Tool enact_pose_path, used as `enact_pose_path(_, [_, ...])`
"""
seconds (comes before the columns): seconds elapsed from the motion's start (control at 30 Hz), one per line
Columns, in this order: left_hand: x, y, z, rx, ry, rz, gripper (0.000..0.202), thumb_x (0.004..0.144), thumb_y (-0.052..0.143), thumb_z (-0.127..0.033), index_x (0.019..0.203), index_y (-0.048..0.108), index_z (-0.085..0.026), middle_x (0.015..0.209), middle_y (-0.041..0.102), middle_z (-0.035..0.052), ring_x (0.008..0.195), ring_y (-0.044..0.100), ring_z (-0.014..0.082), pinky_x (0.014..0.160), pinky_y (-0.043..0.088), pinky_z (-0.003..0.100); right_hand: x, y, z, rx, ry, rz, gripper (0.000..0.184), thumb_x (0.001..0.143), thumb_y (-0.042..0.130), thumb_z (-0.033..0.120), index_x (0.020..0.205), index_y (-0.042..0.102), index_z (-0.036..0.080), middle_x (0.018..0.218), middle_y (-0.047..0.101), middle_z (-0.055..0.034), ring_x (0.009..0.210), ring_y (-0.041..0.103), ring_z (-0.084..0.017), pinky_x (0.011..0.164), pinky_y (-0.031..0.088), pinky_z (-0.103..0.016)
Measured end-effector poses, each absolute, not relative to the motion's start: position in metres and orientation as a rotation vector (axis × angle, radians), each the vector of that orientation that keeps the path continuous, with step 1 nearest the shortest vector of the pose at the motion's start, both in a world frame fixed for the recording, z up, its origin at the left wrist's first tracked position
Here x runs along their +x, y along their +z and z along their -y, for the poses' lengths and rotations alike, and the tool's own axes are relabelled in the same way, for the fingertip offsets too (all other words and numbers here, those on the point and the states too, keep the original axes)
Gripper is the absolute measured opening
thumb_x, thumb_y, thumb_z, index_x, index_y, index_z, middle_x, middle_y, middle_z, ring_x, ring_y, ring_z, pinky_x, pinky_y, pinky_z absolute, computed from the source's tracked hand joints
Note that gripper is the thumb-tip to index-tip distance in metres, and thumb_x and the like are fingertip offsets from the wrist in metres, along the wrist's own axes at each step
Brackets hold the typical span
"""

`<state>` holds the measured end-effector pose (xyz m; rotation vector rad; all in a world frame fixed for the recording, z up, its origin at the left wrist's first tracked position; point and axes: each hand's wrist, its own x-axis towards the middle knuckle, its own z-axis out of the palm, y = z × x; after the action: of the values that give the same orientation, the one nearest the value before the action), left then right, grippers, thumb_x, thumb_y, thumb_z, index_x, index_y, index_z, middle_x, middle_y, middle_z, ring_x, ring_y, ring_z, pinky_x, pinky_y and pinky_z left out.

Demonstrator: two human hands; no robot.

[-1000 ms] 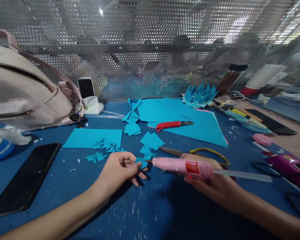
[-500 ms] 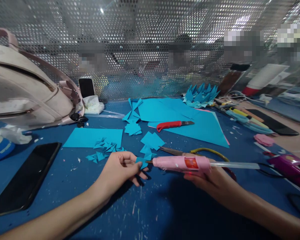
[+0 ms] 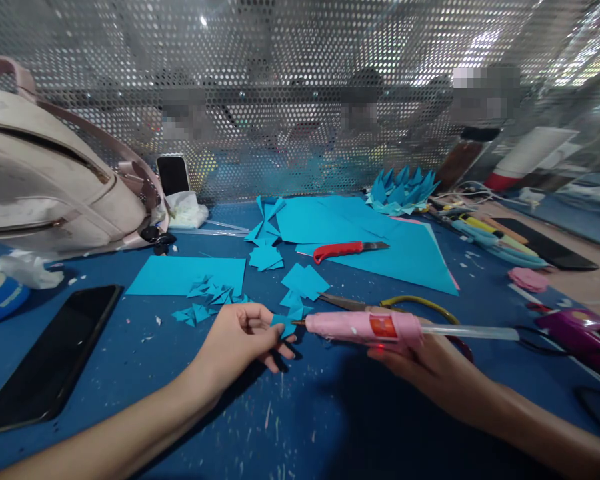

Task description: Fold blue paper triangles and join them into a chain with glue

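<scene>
Between thumb and fingers, my left hand (image 3: 247, 337) pinches a small blue paper piece (image 3: 284, 325). My right hand (image 3: 420, 360) is wrapped round a pink hot glue gun (image 3: 350, 327), held level and pointing left. The nozzle tip meets the right edge of the paper piece; whether glue is coming out is too small to tell. A clear glue stick (image 3: 470, 331) juts from the gun's back end. Behind the gun lie scissors (image 3: 420, 303), partly hidden by it. Blue paper squares (image 3: 306, 281) lie just past the nozzle, and small folded blue pieces (image 3: 213, 293) sit beyond my left hand.
A red-handled craft knife (image 3: 340, 251) rests on blue paper sheets (image 3: 330, 220). A spiky folded-paper model (image 3: 403, 190) stands at the back right. A black phone (image 3: 55, 357) and a pale backpack (image 3: 55, 173) occupy the left. A perforated metal panel (image 3: 280, 133) closes off the back.
</scene>
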<state>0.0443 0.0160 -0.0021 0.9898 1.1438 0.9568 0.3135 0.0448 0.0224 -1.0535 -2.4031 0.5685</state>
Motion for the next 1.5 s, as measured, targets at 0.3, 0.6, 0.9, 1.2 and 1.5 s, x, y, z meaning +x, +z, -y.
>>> enact_pose_path(0.3, [0.045, -0.004, -0.016, 0.979, 0.969, -1.129, 0.038, 0.068, 0.081, -0.047, 0.07, 0.067, -0.011, 0.062, 0.074, 0.0084, 0.045, 0.064, 0.0118, 0.042, 0.051, 0.019, 0.316, 0.019, -0.046, -1.038, 0.594, 2.394, 0.032, 0.091, 0.055, 0.041, 0.111, 0.07, 0.021, 0.099, 0.075, -0.0103, 0.093, 0.071, -0.029, 0.08, 0.059, -0.034])
enact_pose_path(0.6, [0.044, -0.002, -0.017, 0.973, 0.969, -1.132, 0.033, 0.07, 0.08, -0.042, 0.069, 0.068, -0.011, 0.067, 0.076, 0.0098, 0.049, 0.068, 0.0139, 0.043, 0.053, 0.02, 0.313, 0.02, -0.047, -1.085, 0.797, 2.339, 0.025, 0.091, 0.057, 0.041, 0.084, 0.07, 0.021, 0.06, 0.063, -0.0014, 0.054, 0.055, -0.016, 0.057, 0.051, -0.025])
enact_pose_path(0.9, [0.046, -0.004, -0.016, 0.971, 0.979, -1.14, 0.035, 0.069, 0.08, -0.044, 0.069, 0.065, -0.013, 0.062, 0.073, 0.0071, 0.046, 0.065, 0.0126, 0.042, 0.052, 0.02, 0.317, 0.011, -0.048, -1.111, 0.911, 2.288, 0.044, 0.094, 0.05, 0.053, 0.065, 0.055, 0.02, 0.051, 0.046, 0.0026, 0.044, 0.039, -0.01, 0.041, 0.032, -0.023])
enact_pose_path(1.2, [0.046, 0.0, -0.017, 0.957, 0.969, -1.142, 0.038, 0.067, 0.082, -0.046, 0.067, 0.062, -0.013, 0.064, 0.074, 0.0084, 0.049, 0.067, 0.0136, 0.043, 0.052, 0.02, 0.319, 0.008, -0.047, -1.12, 0.812, 2.36, 0.051, 0.096, 0.042, 0.054, 0.058, 0.048, 0.02, 0.05, 0.049, 0.0011, 0.045, 0.042, -0.011, 0.043, 0.032, -0.024])
enact_pose_path(1.5, [0.046, 0.004, -0.016, 0.959, 0.947, -1.157, 0.04, 0.065, 0.082, -0.048, 0.065, 0.062, -0.013, 0.069, 0.075, 0.0099, 0.05, 0.068, 0.0139, 0.044, 0.052, 0.021, 0.316, 0.013, -0.047, -1.061, 0.778, 2.356, 0.043, 0.097, 0.045, 0.047, 0.063, 0.048, 0.021, 0.051, 0.049, 0.003, 0.045, 0.043, -0.011, 0.043, 0.035, -0.023])
